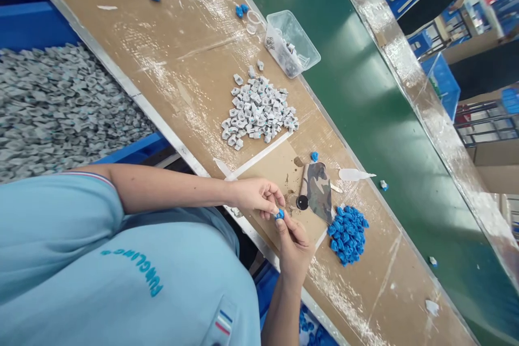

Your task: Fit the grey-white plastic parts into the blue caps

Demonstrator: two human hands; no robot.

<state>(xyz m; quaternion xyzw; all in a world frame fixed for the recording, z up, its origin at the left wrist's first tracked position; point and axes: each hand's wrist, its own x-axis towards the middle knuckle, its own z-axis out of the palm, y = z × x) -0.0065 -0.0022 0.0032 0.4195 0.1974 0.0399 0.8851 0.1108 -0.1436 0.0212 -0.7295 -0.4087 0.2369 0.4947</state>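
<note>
My left hand (259, 197) reaches in from the upper left, thumb and fingers pinched at a small blue plastic part (279, 214). From below, my right hand (295, 243) grips the same part between thumb and forefinger. A pale spot shows on the part; its detail is too small to make out. The hands meet over a brown board (259, 227) at the table's near edge. Just beyond them are a small black-topped round container (302, 203) and a camouflage-patterned flat object (318, 189). A heap of blue parts (348, 234) lies to the right, and a heap of grey parts (261, 111) to the left.
A blue crate (36, 24) full of grey parts stands at the left. A clear plastic tub (298, 43) sits by the green conveyor belt (357, 75), which carries a few small parts. A white dropper-like bottle (354, 174) lies near the belt. People stand across it.
</note>
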